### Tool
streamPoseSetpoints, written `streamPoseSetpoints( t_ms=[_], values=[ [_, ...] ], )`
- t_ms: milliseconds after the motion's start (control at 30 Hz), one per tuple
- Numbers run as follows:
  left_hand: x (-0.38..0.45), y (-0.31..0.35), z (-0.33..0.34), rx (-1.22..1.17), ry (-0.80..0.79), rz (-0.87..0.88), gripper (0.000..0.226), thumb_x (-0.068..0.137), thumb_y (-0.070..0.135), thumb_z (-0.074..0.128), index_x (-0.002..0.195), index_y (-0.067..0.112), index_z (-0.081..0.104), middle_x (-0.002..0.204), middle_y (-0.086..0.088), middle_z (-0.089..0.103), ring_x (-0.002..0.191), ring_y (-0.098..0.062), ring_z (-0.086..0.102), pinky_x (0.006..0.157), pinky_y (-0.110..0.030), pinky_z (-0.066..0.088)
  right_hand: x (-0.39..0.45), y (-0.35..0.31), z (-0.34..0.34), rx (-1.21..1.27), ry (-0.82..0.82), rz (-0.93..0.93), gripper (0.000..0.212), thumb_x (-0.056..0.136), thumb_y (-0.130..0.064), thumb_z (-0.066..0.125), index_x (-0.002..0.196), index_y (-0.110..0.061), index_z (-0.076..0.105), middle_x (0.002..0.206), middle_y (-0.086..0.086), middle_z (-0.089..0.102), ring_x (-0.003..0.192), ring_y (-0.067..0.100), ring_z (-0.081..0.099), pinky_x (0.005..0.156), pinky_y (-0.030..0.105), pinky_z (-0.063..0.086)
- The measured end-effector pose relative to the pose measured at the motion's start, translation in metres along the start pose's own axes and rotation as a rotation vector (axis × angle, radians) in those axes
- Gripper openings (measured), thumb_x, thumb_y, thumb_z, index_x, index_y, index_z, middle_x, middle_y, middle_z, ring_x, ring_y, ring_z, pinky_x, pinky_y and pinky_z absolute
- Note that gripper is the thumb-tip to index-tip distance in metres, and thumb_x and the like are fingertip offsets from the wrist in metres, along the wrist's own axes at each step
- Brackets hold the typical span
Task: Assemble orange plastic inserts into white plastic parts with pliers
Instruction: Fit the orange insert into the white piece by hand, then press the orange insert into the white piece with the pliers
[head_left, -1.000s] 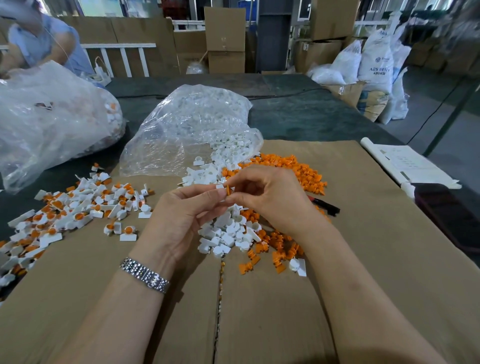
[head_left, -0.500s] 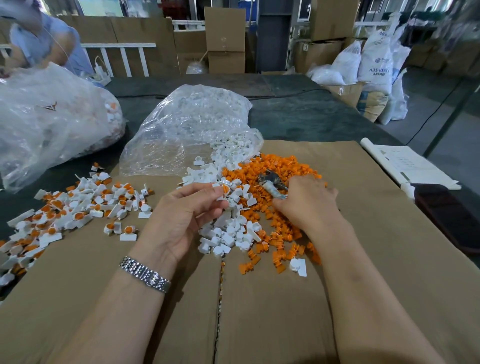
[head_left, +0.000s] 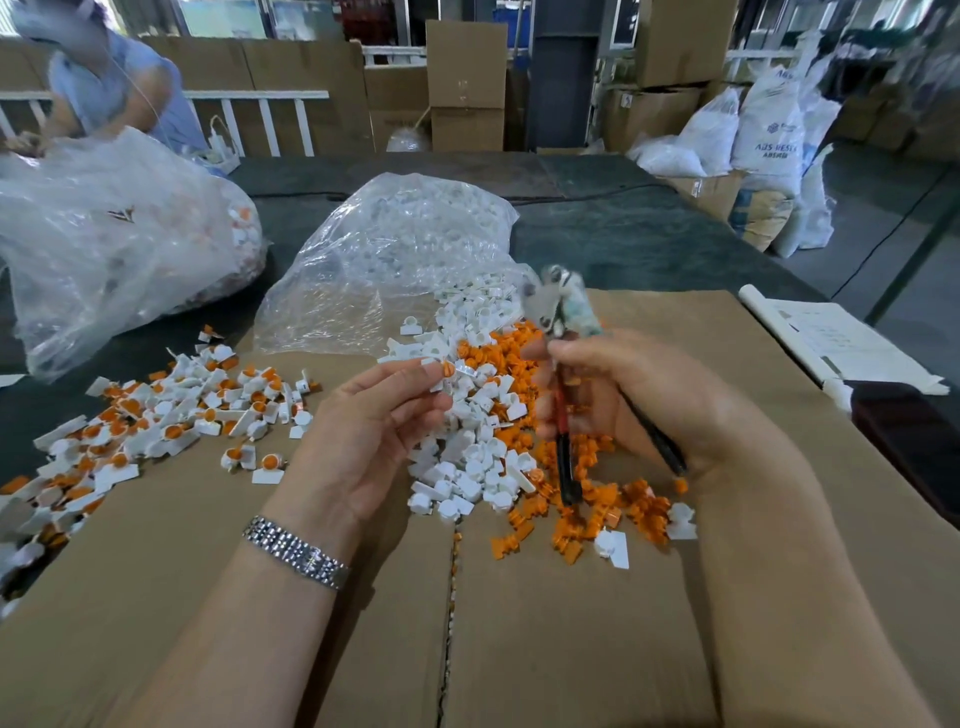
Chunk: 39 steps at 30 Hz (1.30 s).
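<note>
Your left hand (head_left: 371, 436): raised above the cardboard sheet, palm turned toward you, thumb and fingertips (head_left: 434, 375) pinched together on a small white part with an orange insert. Left wrist: banded by a metal watch, forearm entering from the near left edge. Your right hand (head_left: 654, 400): raised beside the left, well apart from it, fingers curled round the handles of the pliers, tool head pointing up and away. Right forearm: entering from the near right corner
</note>
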<state>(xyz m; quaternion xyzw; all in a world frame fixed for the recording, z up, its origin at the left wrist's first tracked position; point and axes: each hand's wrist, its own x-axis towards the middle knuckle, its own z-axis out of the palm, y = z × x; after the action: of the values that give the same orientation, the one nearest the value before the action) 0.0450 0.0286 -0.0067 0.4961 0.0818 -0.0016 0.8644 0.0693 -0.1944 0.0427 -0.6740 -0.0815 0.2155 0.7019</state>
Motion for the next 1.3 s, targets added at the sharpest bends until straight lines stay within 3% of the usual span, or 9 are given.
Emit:
streamPoseSetpoints(
  t_ms=[133,300,433,633,800,967,1067,1200,1300],
  values=[
    [-0.002,0.002,0.001,-0.045,0.01,0.043,0.024,0.07,0.013,0.084,0.091,0.006,0.077,0.083,-0.005,0.075,0.069,-0.013,0.072,0.057,-0.017,0.056,-0.006,0.003,0.024,-0.394,-0.026,0.088,0.022,0.103,-0.026,0.056,0.11,-0.005,0.059,0.094,0.015,0.07,0.078,0.023,0.071,0.078,0.042,0.063],
    [-0.001,0.0,0.005,-0.057,0.046,0.102,0.015,0.073,0.012,0.084,0.085,0.009,0.076,0.082,-0.007,0.075,0.068,-0.014,0.072,0.054,-0.017,0.055,-0.01,0.006,0.047,-0.577,-0.077,0.055,0.027,0.105,-0.031,0.051,0.092,-0.011,0.06,0.083,0.006,0.07,0.068,0.015,0.068,0.062,0.023,0.058],
    [-0.002,-0.003,0.008,-0.015,0.09,0.145,0.012,0.075,0.008,0.084,0.083,0.01,0.075,0.084,-0.01,0.076,0.066,-0.016,0.072,0.053,-0.019,0.053,-0.011,0.007,0.053,-0.647,-0.066,0.027,0.029,0.106,-0.032,0.048,0.089,-0.011,0.059,0.082,0.006,0.067,0.063,0.008,0.067,0.061,0.021,0.055],
    [-0.003,-0.005,0.009,0.037,0.089,0.156,0.011,0.082,0.003,0.079,0.087,0.007,0.071,0.083,-0.009,0.076,0.065,-0.015,0.071,0.056,-0.02,0.054,-0.011,0.01,0.059,-0.693,-0.012,-0.014,0.042,0.105,-0.042,0.047,0.079,-0.01,0.056,0.07,0.008,0.061,0.052,0.011,0.059,0.052,0.021,0.049],
    [-0.003,-0.007,0.006,0.061,0.098,0.16,0.007,0.083,0.002,0.078,0.084,0.006,0.072,0.083,-0.011,0.075,0.068,-0.017,0.07,0.063,-0.022,0.058,-0.009,0.015,0.07,-0.849,0.126,-0.039,0.051,0.102,-0.052,0.048,0.078,-0.008,0.057,0.076,0.018,0.068,0.057,0.023,0.058,0.069,0.051,0.059],
    [-0.004,-0.008,0.006,0.047,0.093,0.16,0.007,0.079,0.004,0.079,0.083,0.005,0.074,0.079,-0.012,0.074,0.07,-0.019,0.071,0.066,-0.023,0.059,-0.004,0.019,0.069,-0.925,0.169,-0.069,0.045,0.101,-0.051,0.052,0.076,-0.013,0.053,0.07,0.008,0.057,0.051,0.017,0.046,0.047,0.034,0.043],
    [-0.005,-0.007,0.008,0.049,0.107,0.171,0.003,0.085,0.004,0.076,0.083,0.005,0.076,0.078,-0.011,0.073,0.07,-0.02,0.071,0.065,-0.023,0.059,-0.004,0.018,0.066,-0.793,0.123,-0.059,0.049,0.1,-0.051,0.052,0.087,-0.004,0.063,0.075,0.019,0.069,0.054,0.026,0.06,0.06,0.045,0.059],
    [-0.007,-0.001,0.006,0.087,0.148,0.219,0.006,0.091,0.009,0.073,0.085,0.008,0.075,0.074,-0.006,0.072,0.067,-0.014,0.07,0.063,-0.02,0.058,-0.009,0.007,0.051,-0.545,-0.065,0.051,0.056,0.098,-0.062,0.044,0.088,-0.013,0.07,0.076,0.013,0.075,0.071,0.03,0.074,0.07,0.035,0.062],
    [-0.006,0.006,-0.009,0.422,0.341,0.357,0.005,0.094,0.017,0.073,0.089,0.015,0.075,0.078,-0.002,0.075,0.068,-0.011,0.07,0.06,-0.02,0.056,-0.012,0.0,0.028,-0.563,-0.003,0.003,0.057,0.088,-0.072,0.047,0.099,-0.021,0.069,0.083,0.004,0.075,0.073,0.019,0.073,0.075,0.035,0.06]
  ],
)
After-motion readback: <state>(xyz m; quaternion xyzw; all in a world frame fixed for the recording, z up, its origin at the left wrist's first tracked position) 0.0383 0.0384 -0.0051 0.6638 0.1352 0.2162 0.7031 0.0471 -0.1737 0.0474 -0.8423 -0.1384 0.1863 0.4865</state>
